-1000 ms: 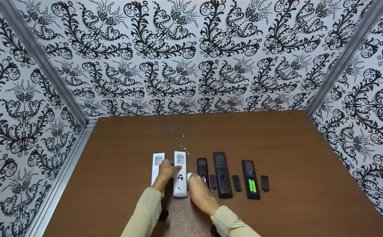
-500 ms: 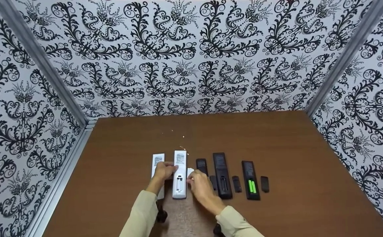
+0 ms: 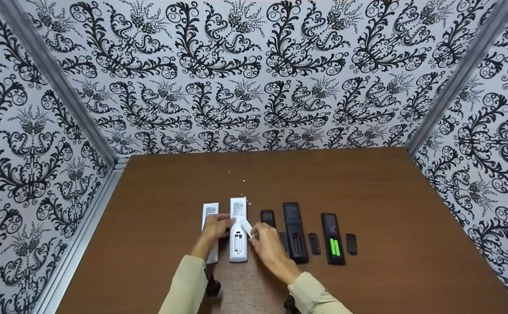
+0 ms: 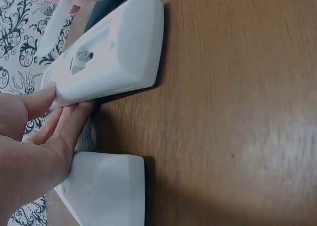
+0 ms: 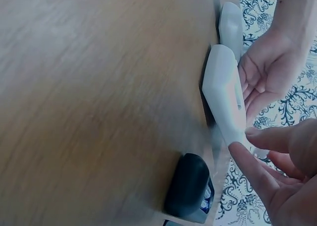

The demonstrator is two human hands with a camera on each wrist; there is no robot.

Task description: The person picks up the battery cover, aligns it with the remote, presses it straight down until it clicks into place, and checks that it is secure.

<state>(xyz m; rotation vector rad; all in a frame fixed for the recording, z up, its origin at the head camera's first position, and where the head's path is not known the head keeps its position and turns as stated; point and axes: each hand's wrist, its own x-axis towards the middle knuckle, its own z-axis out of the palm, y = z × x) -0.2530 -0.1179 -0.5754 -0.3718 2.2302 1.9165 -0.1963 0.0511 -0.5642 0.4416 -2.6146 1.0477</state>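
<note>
A white remote control (image 3: 238,209) lies back side up, its battery compartment uncovered; metal springs show inside it in the left wrist view. My left hand (image 3: 214,229) holds this remote by its left edge, thumb on top and fingers along the side (image 4: 34,151). Between thumb and fingers of my right hand (image 3: 269,244) is a white battery cover (image 3: 247,227), tilted over the remote's right edge just above the compartment. In the left wrist view the cover (image 4: 54,25) stands clear above the remote's back. A second white remote (image 3: 211,209) lies partly hidden under my left hand.
To the right lie a small black remote (image 3: 267,216), a longer black remote (image 3: 292,216) with its compartment uncovered, and a black remote (image 3: 330,222) with green batteries (image 3: 334,247). Black covers (image 3: 314,243) lie beside them. Patterned walls (image 3: 254,87) enclose the wooden table (image 3: 389,196).
My right hand has lifted the white cover from beside the white remote and brought it left over that remote's edge. My left hand has shifted slightly left and stays at the remote's edge.
</note>
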